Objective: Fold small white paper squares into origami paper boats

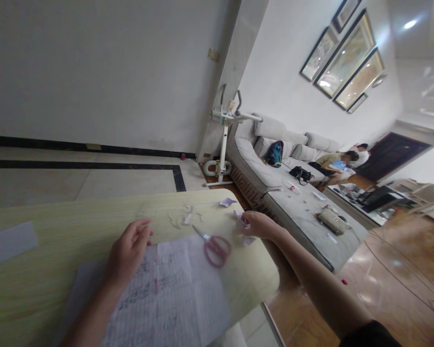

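My left hand (130,246) rests at the top left of a large sheet of paper (181,284) covered in handwriting. Its fingers are loosely bent and nothing shows in them. At the table's right edge, my right hand (256,224) has its fingertips closed on a small piece of paper (238,214), partly covered by the fingers. Another folded paper piece (227,202) lies just beyond, and one more is below the hand. Scissors (217,250) with red handles lie on the sheet's upper right part, blades toward the thin paper scraps (188,215).
The pale wooden table (75,226) has a rounded right corner. A blank paper strip (9,243) lies at its left. Beyond stand a white exercise machine (222,144) and a grey sofa (292,212) with bags on it. Two people sit at the sofa's far end.
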{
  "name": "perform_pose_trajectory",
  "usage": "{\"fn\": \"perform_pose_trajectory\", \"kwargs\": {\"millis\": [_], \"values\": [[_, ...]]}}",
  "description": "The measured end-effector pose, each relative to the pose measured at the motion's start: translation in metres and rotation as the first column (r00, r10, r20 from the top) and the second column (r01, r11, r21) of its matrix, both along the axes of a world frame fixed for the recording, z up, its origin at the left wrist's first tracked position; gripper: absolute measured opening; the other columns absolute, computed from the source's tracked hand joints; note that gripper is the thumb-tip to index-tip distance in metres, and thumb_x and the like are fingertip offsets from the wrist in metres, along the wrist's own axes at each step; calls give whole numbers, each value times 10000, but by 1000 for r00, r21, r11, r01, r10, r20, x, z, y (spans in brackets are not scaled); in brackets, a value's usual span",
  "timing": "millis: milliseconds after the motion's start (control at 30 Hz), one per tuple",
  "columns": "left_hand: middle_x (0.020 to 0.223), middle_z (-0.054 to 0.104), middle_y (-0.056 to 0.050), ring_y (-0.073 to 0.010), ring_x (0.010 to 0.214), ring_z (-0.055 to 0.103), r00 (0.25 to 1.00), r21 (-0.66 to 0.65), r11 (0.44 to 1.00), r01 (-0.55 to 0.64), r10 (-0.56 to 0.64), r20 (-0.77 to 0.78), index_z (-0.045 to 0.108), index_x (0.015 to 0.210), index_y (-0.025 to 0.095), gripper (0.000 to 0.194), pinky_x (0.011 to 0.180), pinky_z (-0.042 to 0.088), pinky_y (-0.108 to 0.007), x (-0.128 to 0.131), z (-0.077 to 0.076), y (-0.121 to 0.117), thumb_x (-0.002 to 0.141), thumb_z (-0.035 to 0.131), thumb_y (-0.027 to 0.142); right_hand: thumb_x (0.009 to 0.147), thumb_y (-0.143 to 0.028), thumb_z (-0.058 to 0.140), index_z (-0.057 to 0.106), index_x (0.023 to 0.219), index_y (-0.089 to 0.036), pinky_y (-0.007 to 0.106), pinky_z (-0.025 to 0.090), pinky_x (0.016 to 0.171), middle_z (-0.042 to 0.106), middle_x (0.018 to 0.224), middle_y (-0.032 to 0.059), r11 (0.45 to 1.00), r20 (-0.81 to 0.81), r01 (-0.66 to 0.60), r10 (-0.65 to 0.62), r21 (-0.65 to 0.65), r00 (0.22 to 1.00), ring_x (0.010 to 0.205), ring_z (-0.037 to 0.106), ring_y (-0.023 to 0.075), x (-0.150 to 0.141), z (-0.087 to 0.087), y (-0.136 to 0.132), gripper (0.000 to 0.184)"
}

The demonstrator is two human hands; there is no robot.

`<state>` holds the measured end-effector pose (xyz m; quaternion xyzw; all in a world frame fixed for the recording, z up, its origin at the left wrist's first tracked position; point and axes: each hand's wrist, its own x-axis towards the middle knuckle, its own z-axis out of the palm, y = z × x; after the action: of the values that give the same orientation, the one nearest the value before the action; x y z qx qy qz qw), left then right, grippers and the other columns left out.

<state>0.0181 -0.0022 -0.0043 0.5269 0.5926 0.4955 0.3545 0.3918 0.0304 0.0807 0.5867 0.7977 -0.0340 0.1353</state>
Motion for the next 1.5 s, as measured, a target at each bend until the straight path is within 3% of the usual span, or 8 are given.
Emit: {"fn": "perform_pose_trajectory", "kwargs": {"millis": [200,433,767,933,1067,1233,1367,1500], "values": [[804,630,-32,-174,625,616,1000,-7,1000,6,-6,-8,552,1020,196,404,594,504,-278,-1,0,0,783,477,514,785,-335,563,610,887,-186,237,336,605,629,868,55,997,7,-14,13,81,1000,746,571,169,-9,0,-10,187],[781,634,-30,-177,635,619,999,0,1000,-2,2,-33,561,1010,198,394,581,501,-273,0,1,-1,791,466,512,785,-268,575,585,947,-200,237,350,622,600,959,68,988,48,69,-76,137,996,843,563,184,-20,4,-23,175],[770,638,-31,-175,627,623,999,7,1000,-1,1,-40,565,1004,187,399,584,504,-274,0,4,-1,794,464,510,766,-303,588,574,906,-197,229,335,606,596,944,48,987,-3,106,-106,121,994,810,574,166,-18,-3,-18,176],[762,635,-21,-169,636,617,1000,20,1000,0,0,-12,574,992,197,355,604,494,-267,3,4,-3,806,473,483,761,-306,585,570,870,-190,223,351,612,596,893,43,967,-141,139,-110,216,984,774,568,156,-24,0,-18,160],[730,635,-22,-170,646,614,998,25,998,62,-62,31,589,962,183,338,614,489,-270,11,11,-9,815,473,465,750,-285,590,552,849,-191,227,374,628,585,850,33,950,-388,109,14,293,922,728,546,146,-57,1,-26,142],[762,667,-52,-159,620,610,972,-5,982,190,-187,140,617,1003,149,392,566,481,-263,23,23,-18,822,466,462,728,-245,613,524,818,-198,232,379,619,571,811,17,948,-632,72,150,310,760,707,523,143,-131,-11,-35,136],[894,689,-87,-172,694,642,944,-19,968,252,-241,226,569,1152,148,470,615,499,-275,26,24,-18,815,490,465,739,-275,628,530,843,-207,250,392,649,573,843,20,958,-716,32,191,285,672,744,535,155,-181,-21,-36,158],[978,676,-89,-197,845,644,944,8,980,198,-193,267,586,1094,155,424,736,503,-290,24,23,-13,789,545,447,729,-283,648,555,909,-211,268,413,681,591,887,38,969,-779,4,197,248,596,780,547,172,-202,-20,-38,215]]}}
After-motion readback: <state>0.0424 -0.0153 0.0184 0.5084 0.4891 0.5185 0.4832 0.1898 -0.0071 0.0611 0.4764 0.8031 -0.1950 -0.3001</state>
